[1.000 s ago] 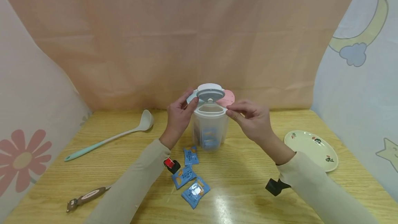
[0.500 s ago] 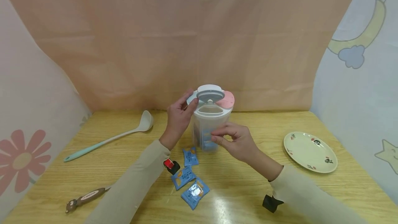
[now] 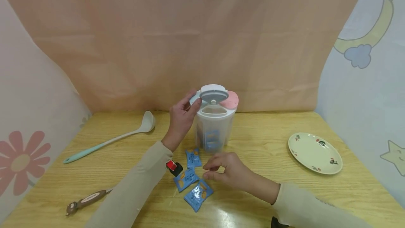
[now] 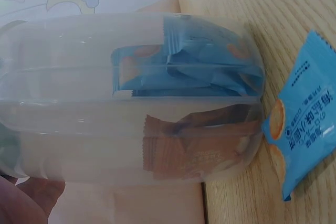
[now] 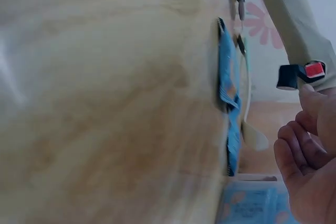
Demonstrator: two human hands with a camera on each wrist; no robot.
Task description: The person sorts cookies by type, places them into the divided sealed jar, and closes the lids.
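A clear plastic container (image 3: 215,129) stands upright at the middle of the wooden table (image 3: 269,140), with blue and brown snack packets inside (image 4: 184,72). One flap of its lid (image 3: 214,94) is raised. My left hand (image 3: 182,114) grips the container's upper rim, with the thumb by the raised flap. Three blue packets lie in front of the container: one near its base (image 3: 193,157), one in the middle (image 3: 186,179), one nearest me (image 3: 198,194). My right hand (image 3: 226,171) hovers low beside the middle packet, fingers loosely curled, holding nothing.
A pale ladle with a teal handle (image 3: 110,140) lies at the left. A bear-shaped tool (image 3: 85,200) sits near the front left edge. A patterned plate (image 3: 314,152) rests at the right. Cloth backdrops close off the back and both sides.
My right hand has come down from the lid's right side, past the container's front, to the packets on the table. My left hand has stayed on the container.
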